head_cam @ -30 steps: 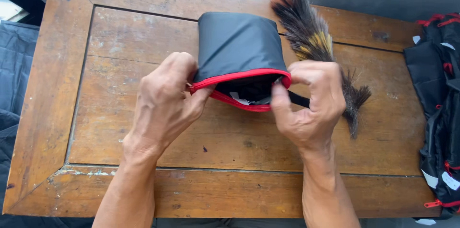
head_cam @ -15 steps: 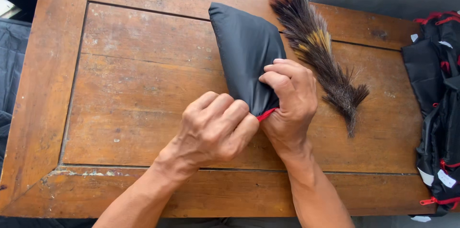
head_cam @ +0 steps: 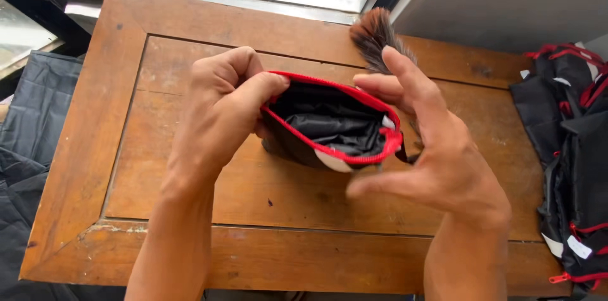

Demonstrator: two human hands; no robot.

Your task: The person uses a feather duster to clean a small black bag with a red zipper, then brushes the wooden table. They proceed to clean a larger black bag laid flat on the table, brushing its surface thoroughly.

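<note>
A: Where do we have the black pouch [head_cam: 329, 125] right now?

B: Lifted off the wooden table [head_cam: 190, 60], over its middle and a little toward the far edge, mouth tipped up at us. The red zipper [head_cam: 354, 152] runs round the rim and the mouth gapes, so we see the crinkled black lining inside.

A: And our hands?

B: Our left hand [head_cam: 218, 114] is curled tight, thumb and bent fingers pinching the left end of the rim. Our right hand [head_cam: 437, 149] is spread wide, fingers fanned and thumb [head_cam: 380, 182] under the near right corner of the mouth; it brushes or hovers at that end, and we cannot tell whether it truly grips anything.

A: So the pouch hangs mostly from the left pinch?

B: It looks so. To do this well, we judge that we should hold the left pinch firm on the zipper tape, not on the lining, and let the right fingers steady the other end, so the mouth stays level and wide.

A: Anything to mind nearby?

B: The feather duster [head_cam: 375, 34] lies at the table's far edge, just behind our right fingers; we should keep clear of its bristles. More black and red pouches [head_cam: 573, 149] are heaped beyond the table's right edge, and dark fabric [head_cam: 35, 124] lies off the left edge, both well apart from what we hold.
</note>
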